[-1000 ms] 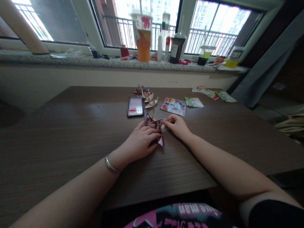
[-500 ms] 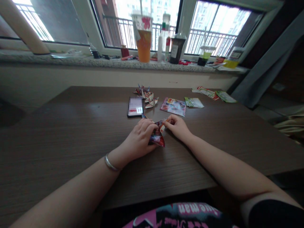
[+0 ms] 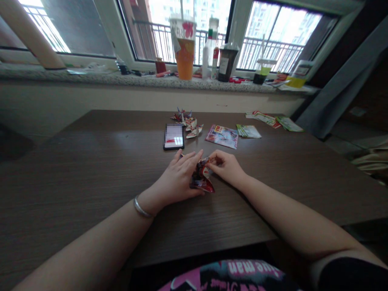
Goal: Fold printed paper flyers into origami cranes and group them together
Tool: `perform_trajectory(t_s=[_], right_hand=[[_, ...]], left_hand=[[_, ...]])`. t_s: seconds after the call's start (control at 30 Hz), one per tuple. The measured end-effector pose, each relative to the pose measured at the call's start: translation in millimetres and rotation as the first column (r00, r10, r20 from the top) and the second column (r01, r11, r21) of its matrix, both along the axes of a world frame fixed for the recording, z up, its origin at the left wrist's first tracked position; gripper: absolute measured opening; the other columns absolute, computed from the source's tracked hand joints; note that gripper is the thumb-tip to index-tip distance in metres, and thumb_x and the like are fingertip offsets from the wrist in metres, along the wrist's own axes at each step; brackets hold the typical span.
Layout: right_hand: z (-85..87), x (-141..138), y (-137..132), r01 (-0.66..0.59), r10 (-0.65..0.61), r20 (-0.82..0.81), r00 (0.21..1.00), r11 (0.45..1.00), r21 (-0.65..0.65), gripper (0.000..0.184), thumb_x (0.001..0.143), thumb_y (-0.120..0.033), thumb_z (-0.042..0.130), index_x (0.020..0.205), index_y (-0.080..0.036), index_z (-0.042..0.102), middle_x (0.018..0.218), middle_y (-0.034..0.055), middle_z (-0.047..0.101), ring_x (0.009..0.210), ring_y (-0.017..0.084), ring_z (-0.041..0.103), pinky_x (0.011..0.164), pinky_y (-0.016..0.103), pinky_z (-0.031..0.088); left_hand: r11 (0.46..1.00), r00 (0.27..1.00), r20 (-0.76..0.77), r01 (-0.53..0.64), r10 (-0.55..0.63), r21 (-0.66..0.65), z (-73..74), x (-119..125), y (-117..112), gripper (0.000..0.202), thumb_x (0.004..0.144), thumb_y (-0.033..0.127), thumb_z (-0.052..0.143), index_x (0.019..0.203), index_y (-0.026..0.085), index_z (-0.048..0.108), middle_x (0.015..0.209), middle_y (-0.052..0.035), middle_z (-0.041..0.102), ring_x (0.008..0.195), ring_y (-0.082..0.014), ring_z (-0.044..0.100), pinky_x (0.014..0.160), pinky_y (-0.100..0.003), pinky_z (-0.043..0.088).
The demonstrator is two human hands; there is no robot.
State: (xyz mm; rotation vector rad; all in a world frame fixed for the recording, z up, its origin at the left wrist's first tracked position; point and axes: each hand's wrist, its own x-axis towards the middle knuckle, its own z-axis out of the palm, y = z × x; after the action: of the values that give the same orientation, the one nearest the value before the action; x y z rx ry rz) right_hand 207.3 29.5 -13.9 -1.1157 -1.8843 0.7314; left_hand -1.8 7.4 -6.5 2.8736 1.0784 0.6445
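Note:
A glossy, colourfully printed sheet of paper (image 3: 203,180), dark with red and white parts, stands partly folded on the table between my hands. My left hand (image 3: 177,178), with a silver bangle at the wrist, lies against the paper's left side. Its fingers are stretched out and slightly apart, and the thumb lies along the near edge. At the paper's upper right edge, my right hand (image 3: 227,166) pinches it between thumb and fingertips. The left hand covers part of the sheet, so its full shape is hidden.
Beyond my hands lie a phone (image 3: 173,136) with a lit screen, several folded paper figures (image 3: 194,130), a flat printed sheet (image 3: 222,136) and green-white papers (image 3: 248,131). More papers (image 3: 287,123) lie at the far right. Cups and bottles line the windowsill (image 3: 145,81).
My left fingers have straightened and lifted from their curled grip over the paper. The paper has shifted slightly toward me and right, its lower corner turned. My right hand keeps its pinch.

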Motion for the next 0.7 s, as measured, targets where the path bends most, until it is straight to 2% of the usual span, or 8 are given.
perform_trajectory(t_s=[0.1,0.3,0.47,0.7], right_hand=[[0.9,2.1,-2.4,0.006,-0.007,0.03,1.0,0.999,0.052,0.009,0.078,-0.029,0.064,0.078,-0.021,0.06,0.068,-0.0017,0.062,0.061,0.012,0.056,0.06,0.026,0.047],[3.5,4.4,-5.3,0.019,-0.018,-0.018,1.0,0.996,0.089,0.011,0.077,-0.028,0.067,0.076,-0.021,0.059,0.065,-0.0033,0.059,0.059,0.011,0.056,0.059,0.025,0.047],[4.4,3.7,-5.6,0.013,-0.008,-0.089,0.996,0.998,0.062,0.011,0.077,-0.029,0.068,0.079,-0.021,0.06,0.069,-0.0024,0.063,0.061,0.012,0.059,0.061,0.026,0.05],[-1.4,3.8,-2.0,-0.057,0.056,-0.225,0.973,0.998,0.001,0.017,0.078,-0.03,0.067,0.091,-0.021,0.06,0.079,0.0012,0.068,0.065,0.013,0.063,0.063,0.027,0.052]], left_hand=[[1.0,1.0,0.021,0.002,-0.001,-0.006,2.4,-0.7,-1.0,0.104,0.073,0.052,0.071,0.15,0.017,0.011,0.141,-0.0181,0.046,0.13,-0.0306,0.044,0.116,-0.056,0.011],[1.0,1.0,0.014,-0.019,0.019,-0.013,9.3,-0.9,-1.8,0.09,0.076,0.048,0.068,0.148,0.017,0.022,0.124,-0.0132,0.058,0.119,-0.0282,0.053,0.116,-0.056,0.009],[0.998,0.997,0.033,-0.063,0.062,0.009,10.7,0.0,-1.4,0.085,0.078,0.044,0.068,0.146,0.017,0.026,0.123,-0.0129,0.06,0.115,-0.0273,0.055,0.115,-0.055,0.015],[0.993,0.985,0.122,-0.118,0.118,-0.006,8.6,-1.1,0.9,0.076,0.079,0.039,0.068,0.142,0.017,0.033,0.123,-0.0113,0.061,0.113,-0.0262,0.057,0.111,-0.051,0.027]])
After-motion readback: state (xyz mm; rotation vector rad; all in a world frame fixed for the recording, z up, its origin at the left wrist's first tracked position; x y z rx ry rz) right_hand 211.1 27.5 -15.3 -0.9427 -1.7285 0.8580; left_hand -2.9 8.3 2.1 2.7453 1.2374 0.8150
